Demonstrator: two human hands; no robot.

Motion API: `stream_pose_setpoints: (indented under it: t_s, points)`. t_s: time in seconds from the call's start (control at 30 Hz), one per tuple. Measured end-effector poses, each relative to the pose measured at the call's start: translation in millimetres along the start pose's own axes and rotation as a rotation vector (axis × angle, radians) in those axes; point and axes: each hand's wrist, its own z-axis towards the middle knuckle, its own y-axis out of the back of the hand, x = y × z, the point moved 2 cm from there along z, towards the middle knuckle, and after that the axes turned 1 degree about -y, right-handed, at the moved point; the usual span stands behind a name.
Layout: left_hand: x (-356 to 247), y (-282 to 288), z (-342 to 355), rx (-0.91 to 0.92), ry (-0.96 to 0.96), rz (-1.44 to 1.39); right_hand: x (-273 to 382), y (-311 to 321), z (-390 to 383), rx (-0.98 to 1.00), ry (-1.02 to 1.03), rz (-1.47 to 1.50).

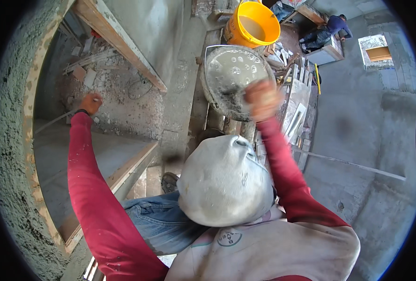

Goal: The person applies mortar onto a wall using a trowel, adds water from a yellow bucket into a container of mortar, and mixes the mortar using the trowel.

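Note:
My left hand (90, 103) is out at the left with fingers curled near a thin pale strip (53, 122); what it grips, if anything, is unclear. My right hand (264, 100), smeared by motion, is over the right side of a round container (229, 65) of grey watery mix with a dark lumpy patch. I cannot tell what that hand holds. A white, rounded fabric-covered object (224, 182) fills the middle below, over jeans.
A yellow bucket (252, 14) stands beyond the container. Scrap boards (297, 98) lie right of it. A wooden frame (124, 47) borders a rubble-strewn floor (133, 112) at left. A person in dark clothing (332, 28) bends at upper right. Rough plastered wall (11, 140) lines the far left.

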Motion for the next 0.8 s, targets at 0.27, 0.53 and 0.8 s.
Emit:
stream_pose_setpoints:
  t_s: [0.27,0.53,0.8]
  points:
    - [1.9,4.8,-28.1,-0.061,0.059,-0.091,42.9,97.2,78.9,-0.031,-0.099,0.698]
    - [-1.8,-1.1,-12.6,0.044,0.106,-0.081,49.4,34.2,58.1,-0.122,-0.023,0.295]
    - [-22.4,-9.1,-11.5,0.035,0.026,0.035,11.0,-32.0,30.0,-0.029,-0.272,0.591]
